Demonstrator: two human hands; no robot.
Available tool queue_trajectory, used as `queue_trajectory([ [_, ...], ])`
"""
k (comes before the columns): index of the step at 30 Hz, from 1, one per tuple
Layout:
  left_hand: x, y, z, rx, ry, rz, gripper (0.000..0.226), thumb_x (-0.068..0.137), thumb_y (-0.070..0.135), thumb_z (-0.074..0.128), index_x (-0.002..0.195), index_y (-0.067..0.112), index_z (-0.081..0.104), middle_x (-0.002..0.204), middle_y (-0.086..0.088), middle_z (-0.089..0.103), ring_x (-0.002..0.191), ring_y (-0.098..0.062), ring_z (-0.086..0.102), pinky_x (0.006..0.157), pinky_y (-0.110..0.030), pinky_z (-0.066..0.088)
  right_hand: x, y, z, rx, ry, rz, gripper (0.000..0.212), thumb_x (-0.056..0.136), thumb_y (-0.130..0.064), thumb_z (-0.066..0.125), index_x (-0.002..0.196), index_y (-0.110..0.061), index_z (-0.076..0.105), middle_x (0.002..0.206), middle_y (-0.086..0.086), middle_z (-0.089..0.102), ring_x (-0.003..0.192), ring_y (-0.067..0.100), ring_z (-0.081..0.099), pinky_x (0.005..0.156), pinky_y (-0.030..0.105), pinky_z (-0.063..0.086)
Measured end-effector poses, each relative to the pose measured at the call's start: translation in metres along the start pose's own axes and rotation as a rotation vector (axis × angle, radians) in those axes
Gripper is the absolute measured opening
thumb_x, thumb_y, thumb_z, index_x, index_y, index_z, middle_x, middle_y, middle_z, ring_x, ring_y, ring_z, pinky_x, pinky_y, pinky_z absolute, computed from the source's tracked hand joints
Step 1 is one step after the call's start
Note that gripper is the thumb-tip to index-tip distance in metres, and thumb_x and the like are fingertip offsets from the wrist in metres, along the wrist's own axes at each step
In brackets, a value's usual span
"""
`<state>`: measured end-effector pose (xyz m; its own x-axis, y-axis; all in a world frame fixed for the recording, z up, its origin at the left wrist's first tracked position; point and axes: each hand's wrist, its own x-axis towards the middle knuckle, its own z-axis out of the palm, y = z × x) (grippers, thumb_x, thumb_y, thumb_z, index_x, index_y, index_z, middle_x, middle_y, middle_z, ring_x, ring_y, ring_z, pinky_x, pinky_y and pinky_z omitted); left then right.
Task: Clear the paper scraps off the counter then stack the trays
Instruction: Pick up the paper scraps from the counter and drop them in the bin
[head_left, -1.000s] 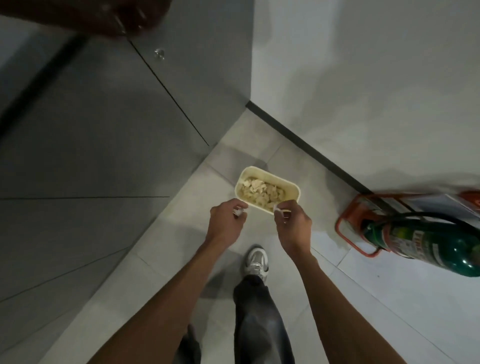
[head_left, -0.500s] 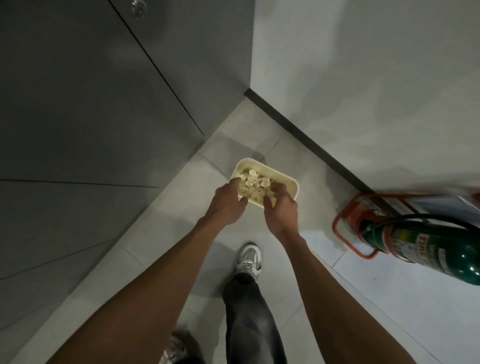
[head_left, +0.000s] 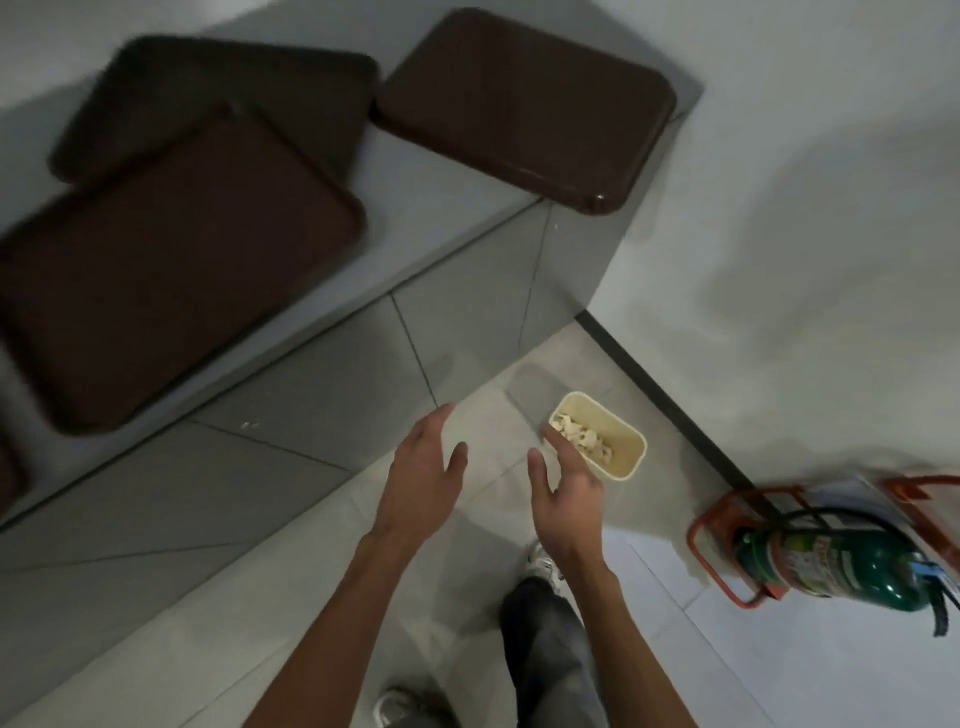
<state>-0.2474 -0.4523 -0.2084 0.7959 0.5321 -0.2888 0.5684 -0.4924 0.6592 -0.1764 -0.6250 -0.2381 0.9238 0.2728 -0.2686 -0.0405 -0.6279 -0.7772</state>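
A cream bin (head_left: 623, 457) stands on the floor near the wall, with paper scraps (head_left: 579, 435) inside. My left hand (head_left: 423, 480) hovers open to its left, holding nothing. My right hand (head_left: 569, 480) is open too, its fingertips just in front of the bin's near rim. Up on the grey counter (head_left: 415, 208) lie three dark brown trays: one at the front left (head_left: 171, 265), one behind it (head_left: 218, 98) partly covered by it, and one at the right corner (head_left: 524, 104) overhanging the edge.
A green fire extinguisher (head_left: 841, 566) rests in a red stand (head_left: 727, 566) on the floor at right. The white wall (head_left: 779, 208) runs behind the bin. My shoe (head_left: 543, 564) and trouser leg are below my hands. A fourth tray's edge (head_left: 8, 475) peeks in at far left.
Both hands have left the bin and opened, the scraps now lying inside. My view has risen, so the counter top and trays have come into sight.
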Motion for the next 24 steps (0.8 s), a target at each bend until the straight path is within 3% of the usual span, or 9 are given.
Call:
queue_trajectory([
  [2,-0.042,-0.008,-0.055,-0.018,0.090,0.014,0.054,0.103,0.028,0.059,0.153,0.017,0.043,0.153,-0.005,0.051,0.139,-0.025,0.049,0.115,-0.033,0.036,-0.045,-0.048,0.001,-0.016,0.010,-0.064,0.046,0.108,-0.046,0.052,0.151,-0.028,0.055,0.157,-0.001,0.053,0.146,0.023,0.045,0.117,0.031,0.036],
  [4,-0.084,-0.016,-0.109,-0.047,0.182,0.018,0.053,0.102,0.026,0.060,0.152,0.018,0.045,0.152,-0.004,0.053,0.138,-0.023,0.050,0.115,-0.030,0.035,-0.087,-0.091,0.002,-0.047,-0.011,-0.174,0.046,0.109,-0.047,0.050,0.151,-0.028,0.054,0.153,-0.003,0.057,0.142,0.019,0.050,0.113,0.025,0.034],
  [7,-0.145,-0.034,-0.185,-0.066,0.312,0.024,0.053,0.101,0.026,0.060,0.151,0.018,0.046,0.151,-0.004,0.053,0.138,-0.022,0.048,0.113,-0.023,0.032,-0.140,-0.151,0.010,-0.101,-0.049,-0.323,0.049,0.110,-0.048,0.048,0.152,-0.025,0.053,0.150,-0.001,0.061,0.132,0.020,0.060,0.113,0.030,0.042],
  [10,-0.202,-0.065,-0.249,-0.061,0.419,0.011,0.051,0.102,0.026,0.059,0.151,0.018,0.046,0.149,-0.005,0.055,0.137,-0.022,0.049,0.113,-0.026,0.033,-0.185,-0.204,0.027,-0.124,-0.088,-0.435,0.049,0.108,-0.048,0.050,0.151,-0.025,0.054,0.141,0.005,0.067,0.121,0.026,0.067,0.106,0.033,0.047],
  [14,-0.265,-0.120,-0.315,-0.053,0.543,-0.054,0.049,0.103,0.029,0.058,0.150,0.019,0.047,0.147,-0.004,0.056,0.136,-0.024,0.051,0.114,-0.034,0.041,-0.231,-0.261,0.067,-0.133,-0.175,-0.595,0.044,0.107,-0.040,0.057,0.146,-0.019,0.059,0.144,0.002,0.065,0.132,0.021,0.059,0.108,0.021,0.037],
  [20,-0.332,-0.212,-0.386,-0.067,0.743,-0.219,0.042,0.100,0.021,0.064,0.140,0.017,0.057,0.136,-0.005,0.063,0.125,-0.023,0.060,0.106,-0.024,0.039,-0.283,-0.323,0.157,-0.120,-0.415,-0.739,0.042,0.107,-0.037,0.056,0.145,-0.022,0.058,0.146,-0.006,0.061,0.134,0.010,0.054,0.108,0.012,0.032],
  [24,-0.353,-0.276,-0.425,-0.082,0.835,-0.327,0.037,0.097,0.014,0.068,0.133,0.011,0.062,0.128,-0.007,0.068,0.118,-0.027,0.064,0.103,-0.027,0.042,-0.305,-0.360,0.230,-0.129,-0.537,-0.824,0.038,0.108,-0.040,0.054,0.144,-0.026,0.059,0.146,-0.011,0.059,0.136,0.004,0.052,0.115,0.021,0.038],
])
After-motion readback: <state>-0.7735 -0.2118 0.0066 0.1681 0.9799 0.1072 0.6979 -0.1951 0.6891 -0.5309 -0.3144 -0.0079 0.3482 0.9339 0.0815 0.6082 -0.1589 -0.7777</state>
